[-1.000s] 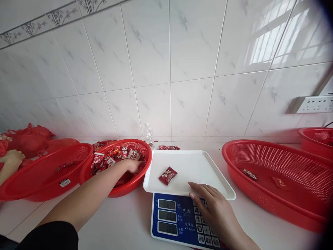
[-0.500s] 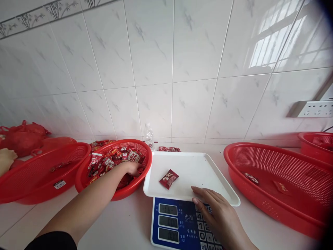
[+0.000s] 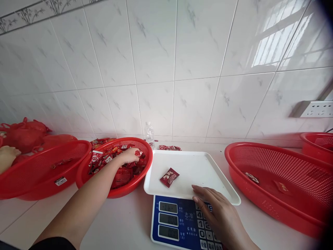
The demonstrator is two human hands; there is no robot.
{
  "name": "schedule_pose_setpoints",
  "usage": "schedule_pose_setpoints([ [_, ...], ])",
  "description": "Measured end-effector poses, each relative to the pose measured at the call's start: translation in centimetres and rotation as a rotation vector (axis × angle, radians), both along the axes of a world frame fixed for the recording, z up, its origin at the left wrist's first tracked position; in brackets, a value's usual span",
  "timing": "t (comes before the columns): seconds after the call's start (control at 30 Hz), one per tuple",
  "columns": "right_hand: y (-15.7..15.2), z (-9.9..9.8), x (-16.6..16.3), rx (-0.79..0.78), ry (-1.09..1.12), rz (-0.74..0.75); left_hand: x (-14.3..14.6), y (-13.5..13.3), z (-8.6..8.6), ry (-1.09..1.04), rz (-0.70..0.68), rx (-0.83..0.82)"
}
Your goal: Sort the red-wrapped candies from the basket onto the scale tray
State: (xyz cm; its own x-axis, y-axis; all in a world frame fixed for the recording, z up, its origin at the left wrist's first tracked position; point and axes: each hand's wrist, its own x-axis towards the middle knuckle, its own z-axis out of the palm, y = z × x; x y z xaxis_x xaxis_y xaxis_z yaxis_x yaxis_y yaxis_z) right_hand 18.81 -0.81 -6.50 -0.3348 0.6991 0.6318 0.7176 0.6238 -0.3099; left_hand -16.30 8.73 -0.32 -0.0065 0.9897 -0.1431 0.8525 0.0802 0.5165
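Note:
My left hand (image 3: 129,155) reaches into a round red basket (image 3: 145,166) full of red candy packets (image 3: 104,160), its fingers curled round some of them. My right hand (image 3: 218,211) lies flat, fingers stretched out, on the keypad of a blue scale (image 3: 171,222), its fingertips against the front rim of the white tray (image 3: 192,163) on top. A single red candy packet (image 3: 169,177) lies on the tray.
A big red oval basket (image 3: 275,198) with two packets stands at the right, another red basket (image 3: 318,144) behind it. At the left are a shallow red basket (image 3: 39,170), red bags (image 3: 24,133) and another person's hand (image 3: 7,157). A small bottle (image 3: 149,134) stands by the tiled wall.
My left hand has risen from deep among the packets toward the basket's far side, closing on some. My right hand has hardly moved.

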Motion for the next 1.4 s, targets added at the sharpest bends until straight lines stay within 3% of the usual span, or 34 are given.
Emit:
schedule_pose_setpoints([
  [0.23, -0.1, 0.1, 0.0, -0.016, 0.002, 0.007, 0.0, -0.5, 0.3, -0.058, -0.018, 0.004],
  [0.43, 0.0, 0.0, 0.0, 0.011, -0.001, 0.006, 0.3, -0.3, -1.7, 0.023, -0.128, -0.145],
  [0.6, 0.0, -0.1, 0.0, -0.003, -0.012, -0.006, 1.6, 0.1, -3.4, 0.095, -0.126, -0.150],
  [0.73, 0.0, -0.1, 0.1, 0.004, -0.013, -0.004, 2.2, 0.2, -3.6, 0.103, -0.124, -0.140],
  [0.9, 0.0, 0.0, 0.1, -0.011, 0.011, 0.012, 1.6, 0.1, -2.4, 0.073, -0.097, -0.083],
  [1.23, -0.1, 0.0, 0.0, -0.018, 0.027, 0.013, 0.5, -0.4, 0.8, -0.240, 0.222, 0.140],
  [1.4, -0.1, 0.1, 0.0, -0.021, 0.013, 0.009, 1.7, -1.1, 2.0, -0.438, 0.153, 0.159],
])
